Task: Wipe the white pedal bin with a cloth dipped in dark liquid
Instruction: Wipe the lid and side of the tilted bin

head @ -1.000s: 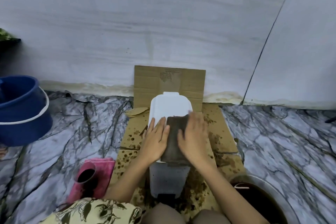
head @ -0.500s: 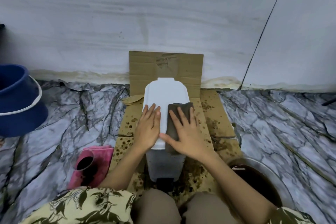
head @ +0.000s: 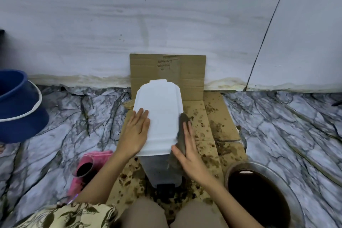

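Observation:
The white pedal bin (head: 160,109) stands upright on stained cardboard (head: 212,122) in front of me, its lid closed and its black pedal facing me. My left hand (head: 136,132) lies flat on the left part of the lid, fingers straight. My right hand (head: 190,151) presses a dark brown cloth (head: 182,131) against the bin's right side, fingers extended along it. The cloth hangs down over the bin's right edge, partly hidden by my hand.
A metal bowl of dark liquid (head: 259,196) sits at my right knee. A pink cup of dark liquid (head: 84,167) stands on a pink cloth (head: 100,155) at left. A blue bucket (head: 17,105) is at far left. The wall rises close behind the bin.
My right hand has slid the cloth off the lid's top to the bin's right side. My left hand stays on the lid.

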`<state>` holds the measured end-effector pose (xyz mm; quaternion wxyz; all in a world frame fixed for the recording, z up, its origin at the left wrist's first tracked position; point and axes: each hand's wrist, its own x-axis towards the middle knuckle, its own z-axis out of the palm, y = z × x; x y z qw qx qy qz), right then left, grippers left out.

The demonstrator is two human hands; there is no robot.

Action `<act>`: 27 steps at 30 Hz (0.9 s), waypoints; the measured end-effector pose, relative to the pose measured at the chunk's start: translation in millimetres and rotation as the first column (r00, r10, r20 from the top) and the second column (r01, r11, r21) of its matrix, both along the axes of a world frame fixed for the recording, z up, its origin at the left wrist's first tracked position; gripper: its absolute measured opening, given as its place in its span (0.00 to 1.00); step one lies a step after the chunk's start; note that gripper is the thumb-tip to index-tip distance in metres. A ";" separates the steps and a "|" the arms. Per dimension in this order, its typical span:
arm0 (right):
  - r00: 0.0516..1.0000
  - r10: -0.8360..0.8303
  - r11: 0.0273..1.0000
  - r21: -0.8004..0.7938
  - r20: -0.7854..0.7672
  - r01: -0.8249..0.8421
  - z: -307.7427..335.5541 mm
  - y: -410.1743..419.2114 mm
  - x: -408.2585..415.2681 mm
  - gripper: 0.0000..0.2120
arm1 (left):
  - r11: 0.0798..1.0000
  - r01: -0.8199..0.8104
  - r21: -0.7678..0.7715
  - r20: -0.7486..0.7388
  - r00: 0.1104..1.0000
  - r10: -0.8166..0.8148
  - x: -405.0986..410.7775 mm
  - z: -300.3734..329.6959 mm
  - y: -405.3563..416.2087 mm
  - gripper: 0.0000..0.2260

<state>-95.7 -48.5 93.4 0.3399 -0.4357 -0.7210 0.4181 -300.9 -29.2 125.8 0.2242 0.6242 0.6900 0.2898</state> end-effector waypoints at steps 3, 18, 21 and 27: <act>0.999 0.027 0.999 0.035 -0.028 -0.026 3.7 7.0 -18.6 0.30 | 0.999 -0.017 -0.032 -0.020 1.000 0.017 -17.4 2.7 -3.3 0.22; 0.948 -0.049 0.978 -0.207 -0.315 -0.019 29.2 114.4 -99.7 0.30 | 0.992 -0.064 -0.111 -0.202 0.979 0.040 -5.3 33.0 32.0 0.24; 0.950 -0.087 0.958 -0.288 -0.300 -0.004 40.5 192.2 -115.0 0.28 | 0.986 -0.156 -0.058 -0.256 0.957 0.137 0.2 37.1 44.9 0.24; 0.853 -0.172 0.911 -0.409 -0.492 -0.053 25.6 181.0 -110.4 0.22 | 0.962 -0.271 0.028 -0.228 0.935 0.270 2.6 25.2 49.9 0.21</act>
